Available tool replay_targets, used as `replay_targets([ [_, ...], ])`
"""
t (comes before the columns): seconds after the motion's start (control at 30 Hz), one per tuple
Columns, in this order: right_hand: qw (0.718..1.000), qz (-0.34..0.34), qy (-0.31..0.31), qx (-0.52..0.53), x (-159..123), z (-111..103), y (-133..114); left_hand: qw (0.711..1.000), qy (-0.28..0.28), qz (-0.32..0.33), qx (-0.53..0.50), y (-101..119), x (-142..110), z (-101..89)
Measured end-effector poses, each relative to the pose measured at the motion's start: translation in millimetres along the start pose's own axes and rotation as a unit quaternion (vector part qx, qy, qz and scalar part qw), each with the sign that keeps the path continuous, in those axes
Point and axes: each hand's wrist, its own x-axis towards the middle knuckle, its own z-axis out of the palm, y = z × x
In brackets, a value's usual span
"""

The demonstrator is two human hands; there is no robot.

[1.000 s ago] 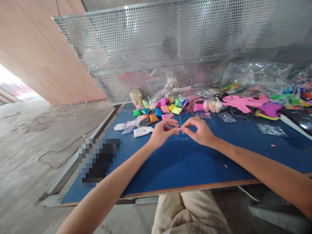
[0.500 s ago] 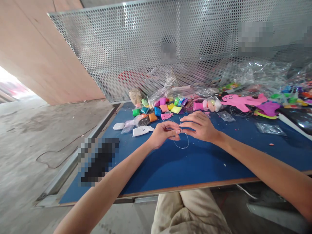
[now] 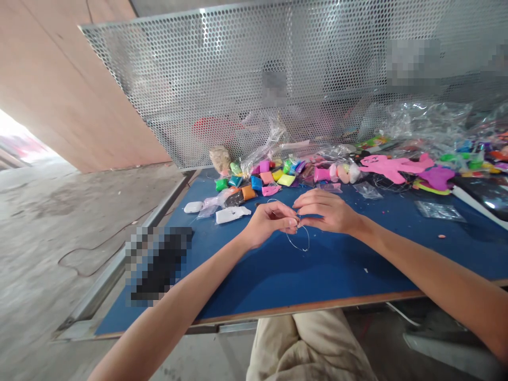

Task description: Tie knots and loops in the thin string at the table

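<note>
My left hand (image 3: 272, 225) is closed in a pinch, thumb against forefinger, on a thin pale thread. A loop of this thread (image 3: 298, 247) hangs below the fingertips over the blue table, and another short bend of it shows above my left fingers. Close against it, my right hand (image 3: 327, 210) has its fingers bent together, with the thumb under them at the same thread. The fingertips of both hands almost meet, and they partly hide what lies between them. Just left of my left hand lies a white wrapper (image 3: 233, 214).
Several small colourful packets (image 3: 256, 183) lie along the back of the blue table (image 3: 317, 280), before a perforated metal sheet (image 3: 238, 63). Further right are a pink figure-shaped cutout (image 3: 391, 166), a clear plastic bag (image 3: 438, 210) and a glossy black object (image 3: 484, 196). A blurred dark item (image 3: 162, 264) lies left.
Both hands have shifted slightly down and closer together at the fingertips. The hanging thread loop has moved a little lower, and the straight upright piece between the hands no longer shows.
</note>
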Motion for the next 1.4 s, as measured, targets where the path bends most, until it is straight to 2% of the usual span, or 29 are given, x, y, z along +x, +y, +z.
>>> replay_targets([
  [0.27,0.999,-0.01,0.045,-0.01,0.3,8.1,-3.4,0.999,0.014,0.037,-0.009,1.0,0.1,-0.2],
  [0.43,0.997,0.018,0.072,0.005,0.8,16.5,-5.6,0.995,0.044,0.084,0.007,5.1,-1.2,4.5],
  [0.63,0.994,0.074,0.042,0.064,3.1,15.7,-14.5,0.991,0.067,0.115,0.033,6.7,-2.6,6.7],
  [0.83,0.987,0.089,0.007,0.135,6.2,2.8,-7.7,0.968,0.142,0.166,0.119,3.5,-1.3,3.5],
  [1.0,0.979,0.145,0.011,0.141,5.3,5.3,-4.8,0.968,0.142,0.16,0.135,0.0,0.5,1.9],
  [1.2,0.96,0.223,0.002,0.166,7.9,8.2,-7.4,0.974,0.123,0.143,0.121,0.9,0.8,4.4],
  [1.4,0.919,0.272,-0.003,0.286,10.5,12.3,-8.2,0.967,0.136,0.148,0.158,1.1,1.4,-0.5],
])
